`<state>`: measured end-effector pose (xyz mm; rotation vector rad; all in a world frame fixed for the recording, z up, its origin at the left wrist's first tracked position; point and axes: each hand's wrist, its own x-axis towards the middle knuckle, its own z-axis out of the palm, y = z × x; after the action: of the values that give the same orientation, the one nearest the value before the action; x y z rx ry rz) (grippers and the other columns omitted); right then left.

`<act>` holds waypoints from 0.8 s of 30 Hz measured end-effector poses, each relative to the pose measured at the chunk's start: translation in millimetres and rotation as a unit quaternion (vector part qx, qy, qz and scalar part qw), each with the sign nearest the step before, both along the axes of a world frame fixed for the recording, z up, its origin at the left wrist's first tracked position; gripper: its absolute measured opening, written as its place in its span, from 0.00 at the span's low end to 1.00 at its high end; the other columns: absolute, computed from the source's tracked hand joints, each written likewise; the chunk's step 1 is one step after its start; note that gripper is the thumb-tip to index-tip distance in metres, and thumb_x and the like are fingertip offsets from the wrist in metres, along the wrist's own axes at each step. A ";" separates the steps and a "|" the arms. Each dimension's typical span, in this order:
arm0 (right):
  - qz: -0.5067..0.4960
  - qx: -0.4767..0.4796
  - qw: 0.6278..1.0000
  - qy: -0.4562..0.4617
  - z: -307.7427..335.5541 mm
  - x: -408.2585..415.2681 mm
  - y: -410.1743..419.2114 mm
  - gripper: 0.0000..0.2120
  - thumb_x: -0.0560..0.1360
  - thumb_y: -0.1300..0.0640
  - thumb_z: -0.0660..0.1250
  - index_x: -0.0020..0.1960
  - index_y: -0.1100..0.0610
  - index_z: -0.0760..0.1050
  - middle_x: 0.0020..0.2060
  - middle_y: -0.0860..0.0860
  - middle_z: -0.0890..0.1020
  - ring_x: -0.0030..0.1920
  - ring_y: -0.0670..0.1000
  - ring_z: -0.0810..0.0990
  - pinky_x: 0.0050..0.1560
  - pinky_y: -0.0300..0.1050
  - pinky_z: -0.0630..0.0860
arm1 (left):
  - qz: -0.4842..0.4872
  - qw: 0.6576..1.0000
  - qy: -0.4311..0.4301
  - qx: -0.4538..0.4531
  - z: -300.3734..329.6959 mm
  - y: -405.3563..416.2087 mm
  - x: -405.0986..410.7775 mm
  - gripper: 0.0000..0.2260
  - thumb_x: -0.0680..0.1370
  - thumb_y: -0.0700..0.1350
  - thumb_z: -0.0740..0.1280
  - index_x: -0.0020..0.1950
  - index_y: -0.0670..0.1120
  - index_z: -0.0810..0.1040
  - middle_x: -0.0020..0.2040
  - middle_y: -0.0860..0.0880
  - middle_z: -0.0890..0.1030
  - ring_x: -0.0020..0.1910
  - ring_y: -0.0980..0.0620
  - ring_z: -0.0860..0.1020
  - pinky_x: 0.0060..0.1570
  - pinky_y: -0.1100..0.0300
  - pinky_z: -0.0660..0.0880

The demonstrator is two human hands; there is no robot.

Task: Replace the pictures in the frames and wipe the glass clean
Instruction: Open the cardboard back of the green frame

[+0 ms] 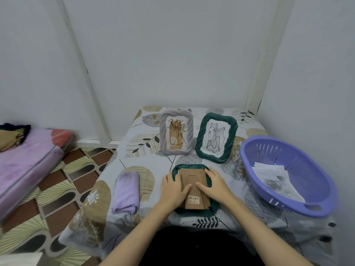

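Covering most of the view, the leaf-printed tablecloth (146,164) gives a soft bed for glass-fronted things, which is probably why the work is done on it. At its right edge sits the purple plastic basket (288,175), near the right arm, holding loose printed sheets (276,181) that look like the replacement pictures, one showing a grey rose. Toward the wall two frames stand upright and side by side, the grey ribbed frame (176,132) and the dark green ribbed frame (216,137), each facing the person with a line drawing in it, seemingly parked out of the way. Left of the work spot lies the folded lilac cloth (125,191), ready for wiping. Directly in front of the person a second green frame (194,191) lies face down so its brown cardboard backing (194,187) and stand are reachable. The left hand (173,189) and right hand (215,186) both lie flat on that backing with fingers fairly straight, pressing rather than gripping, likely to seat or slide the board. A barcode sticker (193,199) sits near its lower edge.
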<state>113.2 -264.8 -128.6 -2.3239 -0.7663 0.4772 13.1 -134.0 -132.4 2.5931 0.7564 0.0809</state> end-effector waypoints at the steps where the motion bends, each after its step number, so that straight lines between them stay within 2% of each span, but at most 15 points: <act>1: -0.007 -0.008 1.000 -0.011 -2.5 0.5 -0.9 0.37 0.73 0.40 0.63 0.75 0.53 0.54 0.75 0.53 0.52 0.75 0.56 0.50 0.74 0.52 0.52 | 0.007 0.999 -0.031 0.001 -1.1 3.4 1.0 0.28 0.78 0.59 0.56 0.73 0.45 0.58 0.75 0.41 0.55 0.73 0.42 0.54 0.71 0.50 0.53; 4: -0.027 -0.058 0.993 -0.094 -2.7 0.4 -0.4 0.37 0.73 0.34 0.58 0.74 0.52 0.54 0.75 0.52 0.54 0.75 0.55 0.50 0.74 0.55 0.44 | 0.023 0.995 -0.097 0.005 -3.1 18.7 6.7 0.27 0.77 0.60 0.58 0.72 0.47 0.60 0.75 0.46 0.58 0.73 0.45 0.55 0.71 0.51 0.54; 8: -0.022 -0.108 0.976 -0.186 -1.0 -0.3 7.6 0.37 0.71 0.29 0.51 0.73 0.50 0.58 0.71 0.51 0.62 0.72 0.50 0.56 0.73 0.60 0.42 | -0.017 0.998 -0.037 0.042 -8.9 29.1 9.9 0.26 0.76 0.63 0.56 0.71 0.53 0.62 0.74 0.51 0.61 0.74 0.46 0.54 0.70 0.49 0.53; 11: -0.021 -0.129 0.969 -0.210 -4.3 -1.4 11.7 0.38 0.69 0.26 0.48 0.71 0.48 0.61 0.70 0.50 0.63 0.72 0.50 0.56 0.71 0.64 0.40 | -0.024 0.997 -0.037 0.068 -12.6 30.5 8.2 0.25 0.76 0.64 0.55 0.69 0.55 0.65 0.72 0.54 0.62 0.73 0.47 0.54 0.69 0.49 0.53; 15: -0.024 -0.145 0.962 -0.231 -11.9 -0.4 12.7 0.43 0.66 0.24 0.41 0.72 0.48 0.59 0.71 0.50 0.61 0.73 0.50 0.54 0.70 0.66 0.39 | -0.019 0.995 -0.032 0.088 -17.5 29.0 6.0 0.25 0.76 0.65 0.53 0.70 0.57 0.62 0.74 0.54 0.60 0.74 0.47 0.53 0.70 0.48 0.53; 20: -0.022 -0.150 0.963 -0.222 -16.2 2.6 14.1 0.56 0.54 0.20 0.29 0.73 0.47 0.57 0.72 0.50 0.59 0.73 0.50 0.53 0.69 0.67 0.39 | -0.026 0.993 -0.007 0.116 -18.0 28.4 7.0 0.26 0.77 0.65 0.49 0.73 0.57 0.58 0.75 0.53 0.57 0.75 0.48 0.51 0.71 0.47 0.49; 22: -0.020 -0.153 0.963 -0.219 -16.7 4.7 14.4 0.58 0.52 0.21 0.25 0.73 0.46 0.56 0.72 0.50 0.58 0.73 0.50 0.53 0.69 0.68 0.39 | -0.032 0.991 0.002 0.128 -18.0 29.3 7.4 0.31 0.74 0.68 0.44 0.73 0.57 0.57 0.75 0.52 0.57 0.75 0.47 0.50 0.71 0.48 0.49; 24: -0.016 -0.155 0.965 -0.212 -16.3 6.6 14.4 0.57 0.52 0.20 0.27 0.73 0.46 0.55 0.72 0.50 0.57 0.73 0.50 0.52 0.68 0.69 0.39 | -0.039 0.990 0.002 0.134 -17.6 29.3 8.1 0.38 0.67 0.70 0.35 0.74 0.56 0.56 0.75 0.51 0.57 0.75 0.47 0.50 0.71 0.48 0.49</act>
<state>119.8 -250.4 -145.0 -2.7749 -0.8985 0.0823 21.2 -104.6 -149.9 2.8738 0.6857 0.1646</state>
